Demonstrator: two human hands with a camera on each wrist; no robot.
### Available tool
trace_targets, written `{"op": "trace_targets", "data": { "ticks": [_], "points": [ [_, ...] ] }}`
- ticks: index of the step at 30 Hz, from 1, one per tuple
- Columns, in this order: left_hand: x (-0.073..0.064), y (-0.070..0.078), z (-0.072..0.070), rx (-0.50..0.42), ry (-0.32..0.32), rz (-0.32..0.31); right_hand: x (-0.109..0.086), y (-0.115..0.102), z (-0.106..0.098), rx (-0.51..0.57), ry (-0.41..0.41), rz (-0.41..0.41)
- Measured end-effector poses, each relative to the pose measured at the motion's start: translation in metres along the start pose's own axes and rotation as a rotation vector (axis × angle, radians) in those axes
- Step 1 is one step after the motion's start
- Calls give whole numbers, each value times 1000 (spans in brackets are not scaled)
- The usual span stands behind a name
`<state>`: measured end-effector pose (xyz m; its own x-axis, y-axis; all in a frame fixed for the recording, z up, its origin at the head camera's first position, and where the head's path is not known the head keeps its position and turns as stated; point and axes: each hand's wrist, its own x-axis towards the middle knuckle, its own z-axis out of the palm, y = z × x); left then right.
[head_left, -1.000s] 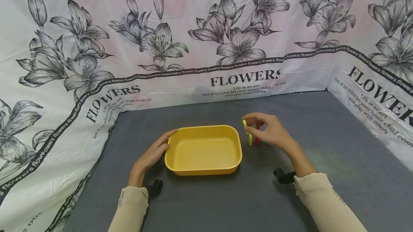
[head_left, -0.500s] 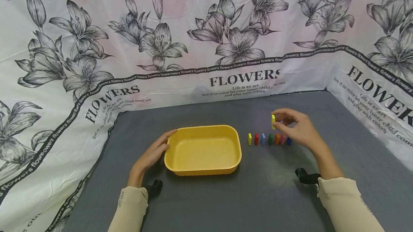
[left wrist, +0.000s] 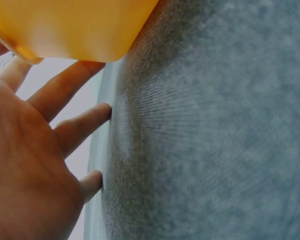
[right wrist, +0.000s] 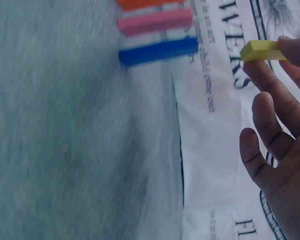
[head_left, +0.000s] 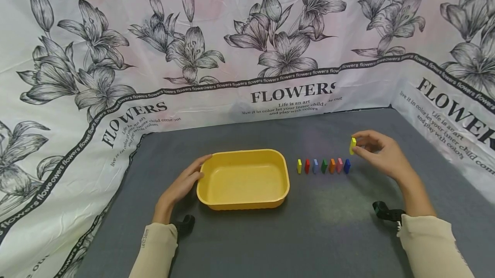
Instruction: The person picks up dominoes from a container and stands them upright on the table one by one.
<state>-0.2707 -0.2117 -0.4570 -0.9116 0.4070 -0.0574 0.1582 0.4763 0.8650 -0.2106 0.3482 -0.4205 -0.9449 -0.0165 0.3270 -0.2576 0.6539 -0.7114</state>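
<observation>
In the head view my right hand (head_left: 380, 151) pinches a yellow domino block (head_left: 353, 145) between thumb and fingers, raised above the table. The same yellow block (right wrist: 262, 50) shows in the right wrist view, while the other fingers spread apart. Just left of that hand, a row of upright domino blocks runs from a yellow one (head_left: 299, 166) through red, light blue, green (head_left: 324, 166), orange and pink to a dark blue one (head_left: 347, 166). A yellow plastic tub (head_left: 243, 205) stands left of the row. My left hand (head_left: 183, 183) rests against its left side, fingers fairly straight (left wrist: 65, 90).
The dark grey table (head_left: 270, 243) lies under everything. A white flower-printed cloth (head_left: 216, 110) rises behind it and along both sides. Black wrist cameras sit at the left wrist (head_left: 186, 225) and right wrist (head_left: 386, 212).
My right hand has moved right with the yellow block, from beside the tub to past the row's dark blue end, uncovering the row. The left hand and tub have stayed put.
</observation>
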Motion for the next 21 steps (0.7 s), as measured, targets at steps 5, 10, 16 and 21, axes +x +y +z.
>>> {"op": "trace_targets", "data": {
  "ticks": [5, 10, 16, 21],
  "points": [
    [0, -1, 0, -3, 1, 5, -4, 15, -6, -20, -53, 46],
    [0, -1, 0, -12, -4, 1, -8, 25, -8, -18, -99, 86],
    [1, -2, 0, -1, -8, 5, -10, 31, -6, -21, -167, 100],
    [1, -3, -1, -1, -10, 6, -10, 34, -4, -17, -237, 95]
  ]
}}
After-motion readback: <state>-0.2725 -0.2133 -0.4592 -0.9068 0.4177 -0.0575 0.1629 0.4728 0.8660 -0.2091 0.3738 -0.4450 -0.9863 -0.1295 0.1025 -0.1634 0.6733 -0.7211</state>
